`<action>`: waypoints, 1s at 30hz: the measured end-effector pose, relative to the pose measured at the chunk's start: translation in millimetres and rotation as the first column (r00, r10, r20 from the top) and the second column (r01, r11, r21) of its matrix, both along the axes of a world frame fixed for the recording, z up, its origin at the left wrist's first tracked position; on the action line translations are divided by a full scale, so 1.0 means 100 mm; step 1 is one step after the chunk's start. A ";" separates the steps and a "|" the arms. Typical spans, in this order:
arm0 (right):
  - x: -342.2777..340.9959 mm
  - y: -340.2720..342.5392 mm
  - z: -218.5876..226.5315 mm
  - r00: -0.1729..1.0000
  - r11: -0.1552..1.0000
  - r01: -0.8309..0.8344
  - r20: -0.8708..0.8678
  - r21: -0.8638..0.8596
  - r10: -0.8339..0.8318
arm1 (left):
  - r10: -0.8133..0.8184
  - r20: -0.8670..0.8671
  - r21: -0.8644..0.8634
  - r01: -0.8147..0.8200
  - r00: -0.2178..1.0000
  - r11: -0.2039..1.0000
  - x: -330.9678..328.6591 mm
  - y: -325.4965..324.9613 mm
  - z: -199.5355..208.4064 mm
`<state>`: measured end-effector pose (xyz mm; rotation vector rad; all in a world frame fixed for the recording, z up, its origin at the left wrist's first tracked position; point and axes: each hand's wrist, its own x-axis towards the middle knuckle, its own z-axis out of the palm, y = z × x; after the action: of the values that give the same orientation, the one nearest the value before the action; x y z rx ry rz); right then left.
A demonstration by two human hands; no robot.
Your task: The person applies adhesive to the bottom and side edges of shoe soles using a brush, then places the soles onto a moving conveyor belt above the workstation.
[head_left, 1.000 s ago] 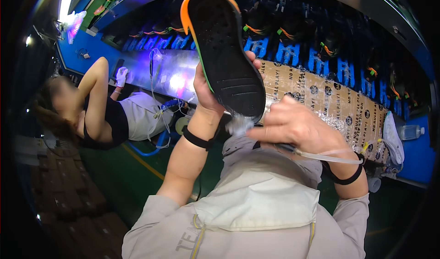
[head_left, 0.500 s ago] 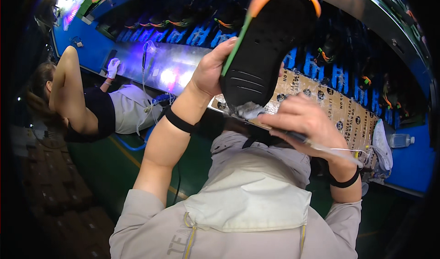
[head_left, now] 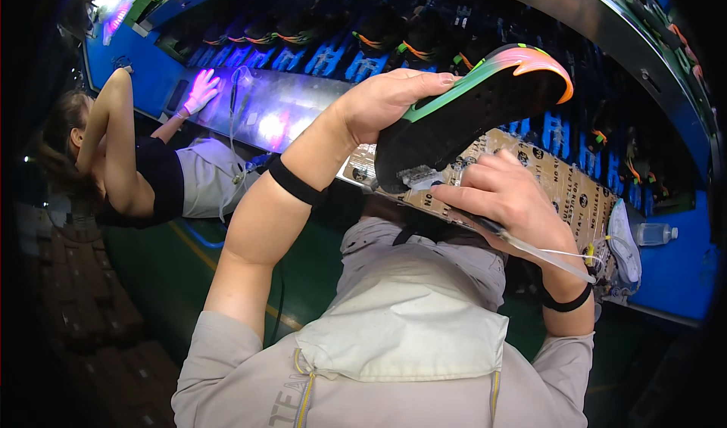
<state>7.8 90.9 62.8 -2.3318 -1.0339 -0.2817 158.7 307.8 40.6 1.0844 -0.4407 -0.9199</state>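
A shoe sole [head_left: 447, 129] with a black face and a green-to-orange rim is tilted up in front of me. My left hand [head_left: 382, 102] is closed around its green side edge, thumb along the rim. In my right hand [head_left: 507, 193] is a brush [head_left: 421, 177] with pale, clumped bristles and a dark handle, a clear tube [head_left: 549, 254] running back from it past the wrist. The bristles meet the sole's near end, over the black face. Fingers of my left hand behind the sole are hidden.
Cardboard [head_left: 564, 189] covers the bench edge. Behind it, several soles or shoes stand on blue holders [head_left: 367, 65] along a line. A clear bottle [head_left: 656, 234] and a white shoe-shaped piece [head_left: 624, 239] lie at right. A co-worker's gloved hand [head_left: 201, 91] is at left.
The sole has tipped over to the right and come lower, turning with my left hand. The brush stays at its near end. The co-worker's gloved hand has opened and risen.
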 end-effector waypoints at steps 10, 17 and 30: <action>-0.02 -0.03 0.00 0.992 0.994 -0.108 -0.064 -0.025 0.106 | -0.030 0.118 0.054 0.024 0.993 0.998 -0.02 0.06 0.01; -0.10 -0.01 -0.05 0.999 0.999 0.032 0.018 -0.029 -0.032 | -0.019 0.018 -0.023 0.019 1.000 1.000 0.02 0.11 -0.09; -0.05 -0.27 0.13 0.996 0.987 0.033 0.091 -0.155 -0.019 | 0.028 -0.105 0.060 -0.022 0.994 0.998 0.02 0.32 -0.35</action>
<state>3.0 63.5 76.1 -2.4945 -1.1048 -0.3284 160.3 339.4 6.0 1.0869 -0.3139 -0.9682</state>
